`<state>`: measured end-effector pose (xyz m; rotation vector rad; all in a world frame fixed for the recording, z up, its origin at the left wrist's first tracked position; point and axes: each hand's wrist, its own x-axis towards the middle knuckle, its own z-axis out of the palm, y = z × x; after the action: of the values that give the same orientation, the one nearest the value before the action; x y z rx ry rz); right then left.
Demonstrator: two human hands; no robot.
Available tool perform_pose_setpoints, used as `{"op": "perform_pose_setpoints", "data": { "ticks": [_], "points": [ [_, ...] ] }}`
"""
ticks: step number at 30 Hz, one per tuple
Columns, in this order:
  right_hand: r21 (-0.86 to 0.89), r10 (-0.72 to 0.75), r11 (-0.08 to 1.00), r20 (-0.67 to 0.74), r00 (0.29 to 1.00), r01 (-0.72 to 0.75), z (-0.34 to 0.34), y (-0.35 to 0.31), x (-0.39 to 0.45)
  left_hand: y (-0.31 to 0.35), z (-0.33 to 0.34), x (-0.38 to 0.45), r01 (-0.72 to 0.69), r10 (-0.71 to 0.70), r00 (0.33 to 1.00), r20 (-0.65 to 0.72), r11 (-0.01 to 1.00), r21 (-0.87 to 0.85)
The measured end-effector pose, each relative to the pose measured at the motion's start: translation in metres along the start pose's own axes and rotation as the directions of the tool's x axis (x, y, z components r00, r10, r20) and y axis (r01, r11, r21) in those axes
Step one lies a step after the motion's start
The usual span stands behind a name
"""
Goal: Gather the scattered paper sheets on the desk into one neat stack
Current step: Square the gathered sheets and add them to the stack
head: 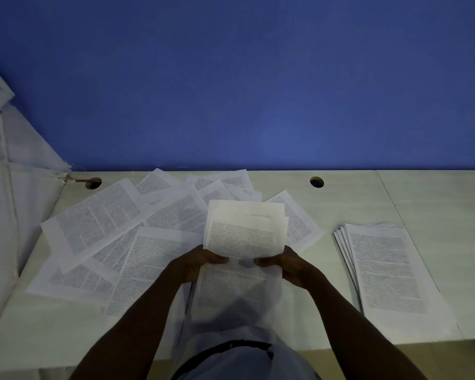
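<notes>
Both hands hold up a small bundle of printed sheets (246, 229) above the desk's middle. My left hand (195, 263) grips its lower left edge, thumb on top. My right hand (288, 266) grips the lower right edge the same way. Several loose printed sheets (99, 223) lie fanned and overlapping across the left and middle of the pale desk (354, 198). One more sheet (231, 286) lies flat just under my hands. A fairly tidy stack of sheets (387, 272) rests at the right, its left edges slightly fanned.
A blue wall (258, 91) rises behind the desk. Two round cable holes (316, 182) (93, 183) sit near the back edge. White cloth-like material (8, 187) hangs at the left side. A seam (395, 204) divides the desk top at the right.
</notes>
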<state>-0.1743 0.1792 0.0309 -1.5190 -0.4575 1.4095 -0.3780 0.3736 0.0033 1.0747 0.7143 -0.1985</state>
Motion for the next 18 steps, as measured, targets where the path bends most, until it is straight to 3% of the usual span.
{"op": "perform_pose_setpoints", "data": {
  "ticks": [3, 5, 9, 14, 16, 18],
  "points": [
    [-0.023, 0.048, 0.999, -0.064, 0.997, -0.05, 0.0, 0.009, 0.002, -0.001, 0.005, 0.0, 0.019, -0.02, 0.999, -0.043, 0.999, -0.041],
    [-0.063, 0.145, 0.987, -0.023, 0.989, -0.146, 0.0, 0.017, -0.001, -0.003, 0.007, 0.001, 0.035, -0.044, 0.996, -0.071, 0.992, -0.12],
    [-0.214, 0.36, 0.916, 0.069, 0.93, -0.339, 0.001, 0.028, -0.018, -0.015, 0.011, 0.0, 0.112, -0.117, 0.992, 0.038, 0.986, 0.123],
    [-0.216, 0.477, 0.866, 0.092, 0.874, -0.45, -0.001, 0.043, -0.028, -0.024, 0.012, -0.001, 0.126, -0.132, 0.99, 0.04, 0.985, 0.117],
    [-0.214, 0.48, 0.865, 0.088, 0.873, -0.454, -0.001, 0.045, -0.029, -0.031, 0.011, 0.0, 0.113, -0.112, 0.993, -0.024, 0.99, 0.083],
    [-0.148, 0.444, 0.89, 0.06, 0.894, -0.432, -0.002, 0.048, -0.029, -0.036, 0.008, 0.003, 0.103, -0.104, 0.978, -0.18, 0.995, -0.014]
  ]
}}
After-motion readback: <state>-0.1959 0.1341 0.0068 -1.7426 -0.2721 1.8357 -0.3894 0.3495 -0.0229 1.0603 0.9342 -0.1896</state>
